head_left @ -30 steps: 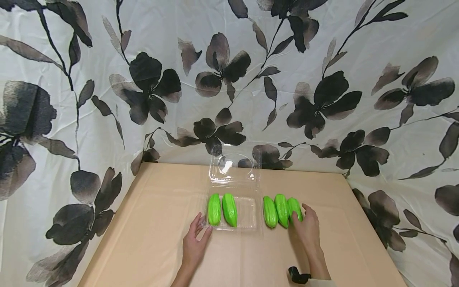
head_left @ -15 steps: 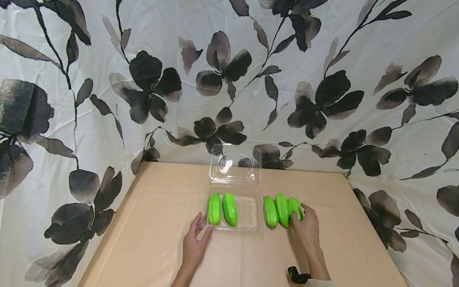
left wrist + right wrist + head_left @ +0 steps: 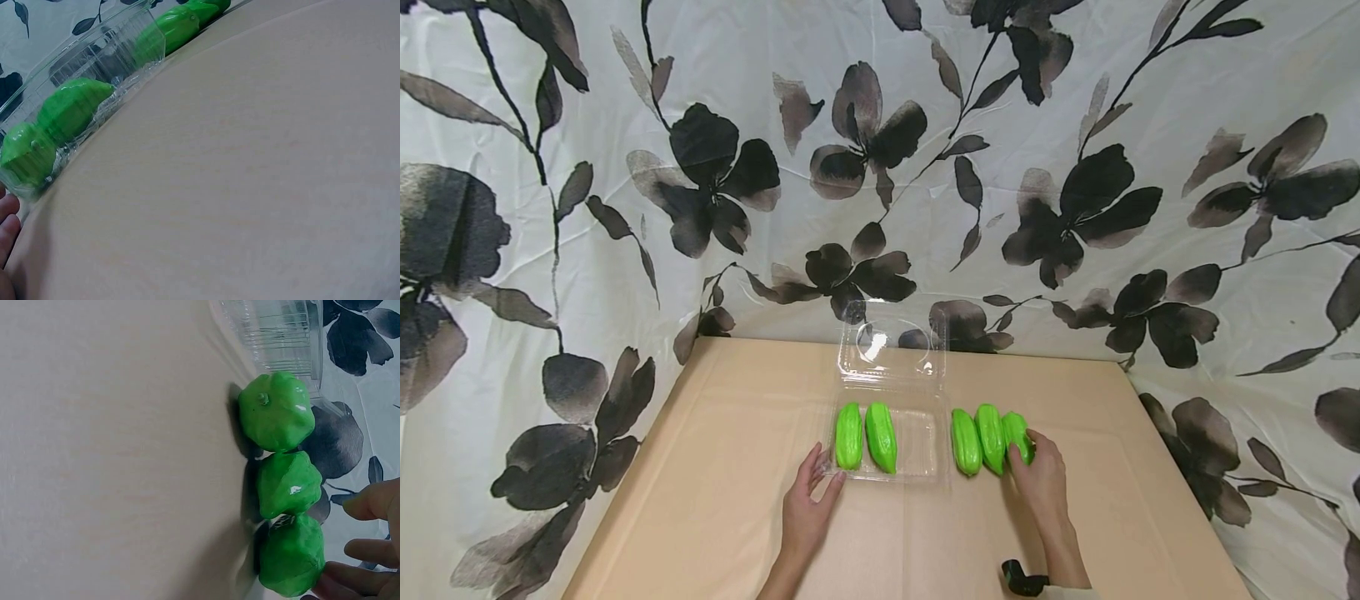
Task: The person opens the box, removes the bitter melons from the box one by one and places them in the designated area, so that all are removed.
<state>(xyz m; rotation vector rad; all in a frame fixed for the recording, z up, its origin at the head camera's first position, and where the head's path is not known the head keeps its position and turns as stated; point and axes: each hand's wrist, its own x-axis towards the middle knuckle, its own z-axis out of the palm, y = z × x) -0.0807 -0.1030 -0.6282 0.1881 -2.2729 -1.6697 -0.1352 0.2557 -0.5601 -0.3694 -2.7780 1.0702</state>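
Observation:
A clear plastic clamshell container (image 3: pixel 917 446) stands with its lid raised at the back. Two glossy green ridged cucumber-like vegetables (image 3: pixel 881 438) lie side by side in its left part. My left hand (image 3: pixel 805 512) holds the container's front left corner between thumb and fingers; only fingertips (image 3: pixel 7 228) show in the left wrist view. To the right of the container, three similar green vegetables (image 3: pixel 966 443) sit in a row. My right hand (image 3: pixel 1041 483) grips the rightmost vegetable (image 3: pixel 1017 433), thumb on its near left and fingers on its right. That vegetable (image 3: pixel 292 556) still touches the row.
A light brown tabletop (image 3: pixel 730 433) lies under everything. Behind and beside it hangs a white cloth (image 3: pixel 955 217) printed with dark flowers. A black strap-like piece (image 3: pixel 1024 578) is on the right wrist.
My right fingers have closed in slightly on the rightmost vegetable. My left hand, the container and the other vegetables stay in place.

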